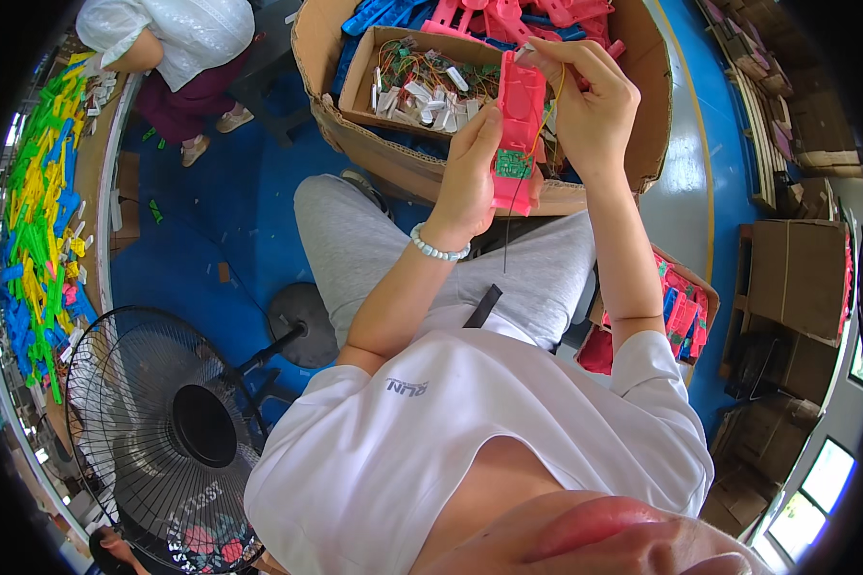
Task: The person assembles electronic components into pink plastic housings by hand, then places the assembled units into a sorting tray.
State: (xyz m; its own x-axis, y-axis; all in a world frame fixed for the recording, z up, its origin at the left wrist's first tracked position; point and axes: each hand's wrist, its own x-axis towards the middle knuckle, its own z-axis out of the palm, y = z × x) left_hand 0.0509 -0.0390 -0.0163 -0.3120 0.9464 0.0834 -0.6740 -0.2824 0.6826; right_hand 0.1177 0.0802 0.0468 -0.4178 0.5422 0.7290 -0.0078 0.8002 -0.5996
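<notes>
My left hand (463,184) grips a long pink plastic housing (521,113) by its left side, thumb along the edge, above my lap. A green circuit board (514,165) sits in the lower part of the housing. At the housing's far end, my right hand (596,107) pinches a small whitish part (524,55) between thumb and forefinger. A yellow wire (550,113) curves from near those fingertips down toward the board. One thin dark wire (505,241) hangs below the housing.
Ahead, a large carton (393,144) holds pink and blue housings and a smaller box (358,84) of wired white parts. A box of assembled pieces (708,305) stands at right. A black fan (163,412) is at left, near a table of coloured parts (43,220). Another person (187,43) works there.
</notes>
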